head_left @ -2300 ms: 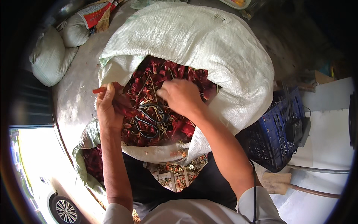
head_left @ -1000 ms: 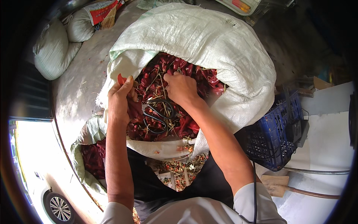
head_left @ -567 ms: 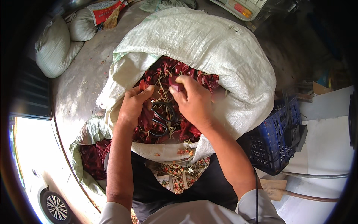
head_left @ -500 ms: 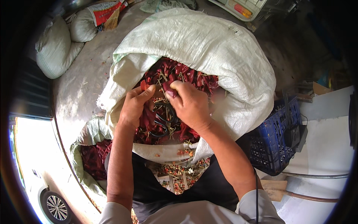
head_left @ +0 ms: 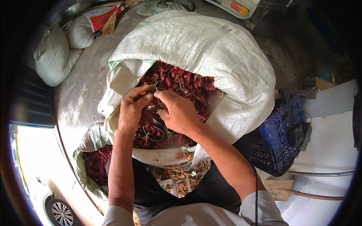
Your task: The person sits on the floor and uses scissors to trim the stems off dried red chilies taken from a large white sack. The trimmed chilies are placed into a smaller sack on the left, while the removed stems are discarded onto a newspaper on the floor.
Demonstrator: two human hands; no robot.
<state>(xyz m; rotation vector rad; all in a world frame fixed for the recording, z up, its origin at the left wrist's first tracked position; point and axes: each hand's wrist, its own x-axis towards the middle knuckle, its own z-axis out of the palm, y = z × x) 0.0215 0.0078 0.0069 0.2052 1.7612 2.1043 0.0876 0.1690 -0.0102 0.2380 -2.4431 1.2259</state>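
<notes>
Head view: the right hand (head_left: 179, 113), apart from the left hand (head_left: 131, 108) one second ago, now meets it at the fingertips, concentrating handling there; what they grip is hidden. Red peppers (head_left: 184, 78) lie below, within the white sack's rim (head_left: 162, 156).

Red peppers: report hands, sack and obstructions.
Left hand and right hand close together over red peppers, anything held unclear. Peppers heaped in open white sack. Dark looped tool lies on them, near hands.
</notes>
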